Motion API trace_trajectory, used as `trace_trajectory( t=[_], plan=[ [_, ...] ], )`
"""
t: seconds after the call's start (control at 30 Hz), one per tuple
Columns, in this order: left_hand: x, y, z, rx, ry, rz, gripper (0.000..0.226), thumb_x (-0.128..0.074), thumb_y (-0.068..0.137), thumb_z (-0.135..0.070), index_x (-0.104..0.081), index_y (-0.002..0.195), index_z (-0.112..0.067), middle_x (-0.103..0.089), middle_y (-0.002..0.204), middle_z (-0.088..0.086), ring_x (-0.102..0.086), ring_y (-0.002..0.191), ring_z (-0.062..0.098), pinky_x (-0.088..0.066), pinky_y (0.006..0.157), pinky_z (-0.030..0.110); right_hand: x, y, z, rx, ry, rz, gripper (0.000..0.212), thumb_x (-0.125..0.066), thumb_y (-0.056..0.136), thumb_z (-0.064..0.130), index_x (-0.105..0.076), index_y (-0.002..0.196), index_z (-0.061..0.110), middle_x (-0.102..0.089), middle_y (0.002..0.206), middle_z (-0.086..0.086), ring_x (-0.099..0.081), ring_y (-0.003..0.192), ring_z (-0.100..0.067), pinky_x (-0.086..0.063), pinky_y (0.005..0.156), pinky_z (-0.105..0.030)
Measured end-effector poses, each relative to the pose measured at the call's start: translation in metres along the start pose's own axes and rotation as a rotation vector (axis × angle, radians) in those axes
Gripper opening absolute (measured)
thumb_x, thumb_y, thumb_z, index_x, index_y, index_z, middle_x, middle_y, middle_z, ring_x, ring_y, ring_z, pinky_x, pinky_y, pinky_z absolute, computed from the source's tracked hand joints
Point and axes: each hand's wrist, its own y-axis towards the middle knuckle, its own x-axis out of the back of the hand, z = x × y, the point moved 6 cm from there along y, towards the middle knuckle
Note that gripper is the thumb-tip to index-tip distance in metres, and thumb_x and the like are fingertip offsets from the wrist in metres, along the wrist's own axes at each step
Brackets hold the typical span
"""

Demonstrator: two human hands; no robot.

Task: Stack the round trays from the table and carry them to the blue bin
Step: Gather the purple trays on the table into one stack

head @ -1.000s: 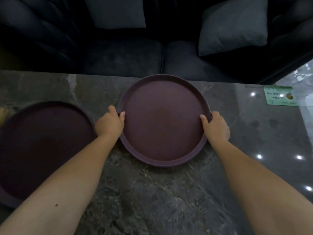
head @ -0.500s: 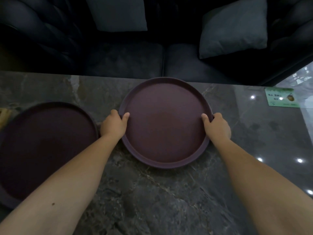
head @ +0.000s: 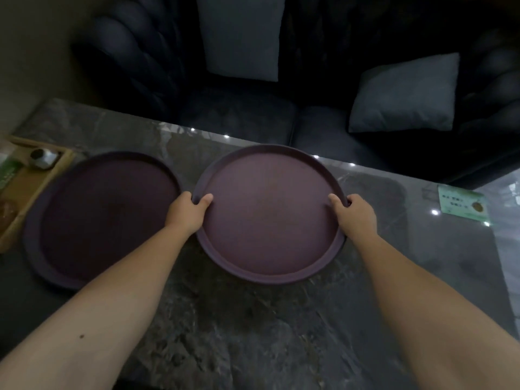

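A round purple tray (head: 270,218) is in the middle of the dark marble table (head: 253,333), its near edge raised slightly off the surface. My left hand (head: 187,213) grips its left rim with the thumb inside. On the opposite rim my right hand (head: 354,216) holds the same way. A second, darker round tray (head: 104,215) lies flat on the table just to the left, its rim close to my left hand. No blue bin is in view.
A wooden tray (head: 31,181) with a small jar (head: 43,157) sits at the far left edge. A green card (head: 461,204) lies at the right. Behind the table stands a dark sofa (head: 239,116) with grey cushions (head: 405,94).
Both hands have closed more firmly on the tray's rims and tilted its near edge up. The view has swung left, bringing the wooden tray into sight.
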Motion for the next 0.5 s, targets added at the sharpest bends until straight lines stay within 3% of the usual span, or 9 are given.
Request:
trace_trajectory(
  t=[0.2,0.5],
  plan=[
    [0.043,-0.053,0.028,0.066,-0.090,-0.099,0.048,-0.054,0.088,-0.055,-0.057,0.091,-0.007,-0.058,0.089,0.008,-0.055,0.083,0.031,-0.038,0.066,0.037,0.007,-0.015,0.049,0.192,-0.002,0.073,0.043,-0.052,0.082,0.063,-0.056,0.076,0.021,-0.056,0.070,0.005,-0.051,0.065,-0.017,-0.035,0.055,-0.032],
    [0.114,-0.104,0.111,0.214,-0.110,-0.238,0.051,-0.053,0.088,-0.056,-0.059,0.098,-0.007,-0.062,0.095,0.008,-0.057,0.086,0.029,-0.042,0.070,0.036,-0.046,-0.054,0.139,0.354,0.005,0.210,0.048,-0.055,0.081,0.064,-0.058,0.076,0.016,-0.061,0.070,-0.001,-0.057,0.069,-0.024,-0.043,0.059,-0.036]
  ],
)
